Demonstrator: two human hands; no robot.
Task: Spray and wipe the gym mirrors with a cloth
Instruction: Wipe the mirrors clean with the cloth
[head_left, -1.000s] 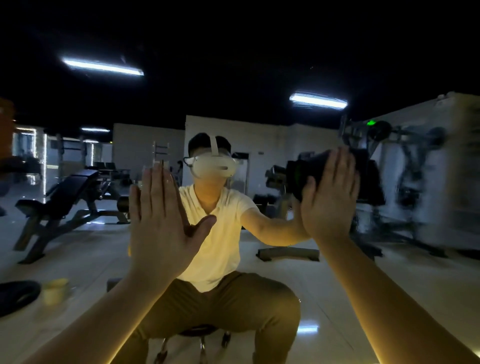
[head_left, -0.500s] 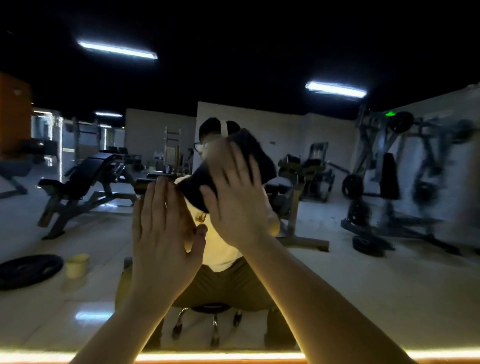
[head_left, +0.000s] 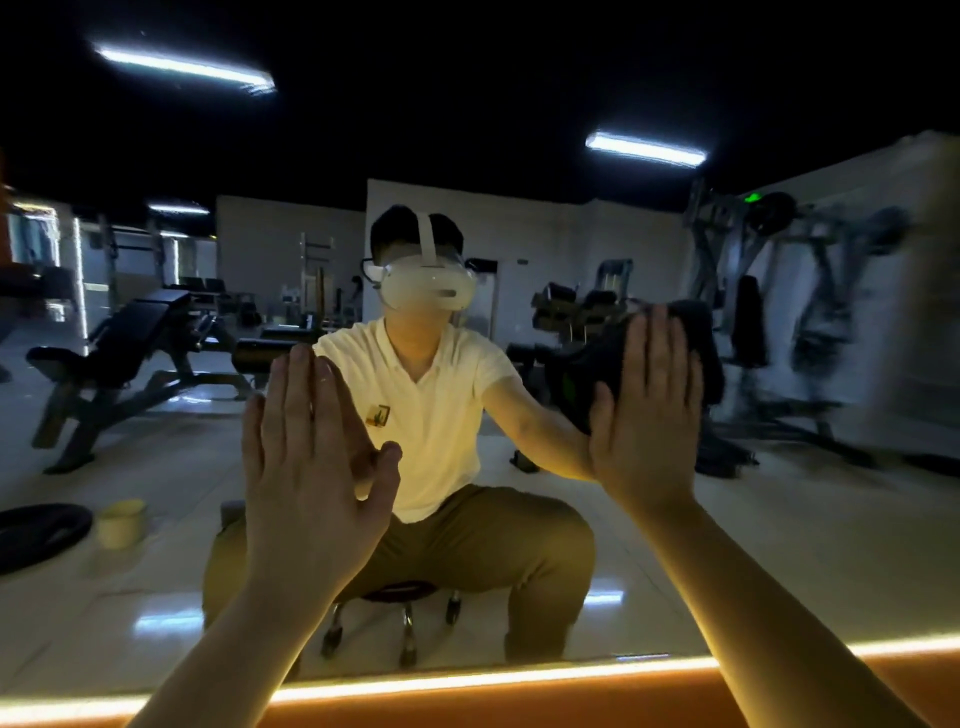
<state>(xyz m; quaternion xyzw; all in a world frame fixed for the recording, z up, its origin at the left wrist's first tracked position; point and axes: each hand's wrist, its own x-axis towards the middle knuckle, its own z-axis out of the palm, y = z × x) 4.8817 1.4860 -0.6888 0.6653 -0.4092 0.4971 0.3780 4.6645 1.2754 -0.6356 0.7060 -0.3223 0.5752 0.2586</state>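
Now, left hand (head_left: 311, 467) spread flat on glossy mirror (head_left: 779, 545), right hand (head_left: 644, 410) flat, pressing dark, possibly fleecy, crumpled cloth (head_left: 589, 366)

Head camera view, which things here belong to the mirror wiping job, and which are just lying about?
In use: mirror; dark cloth, pressed onto the glass by the flat right hand; left hand, open against the glass.
Lying about, seen in reflection: yellow cup; weight plate; black bench; gym machines.
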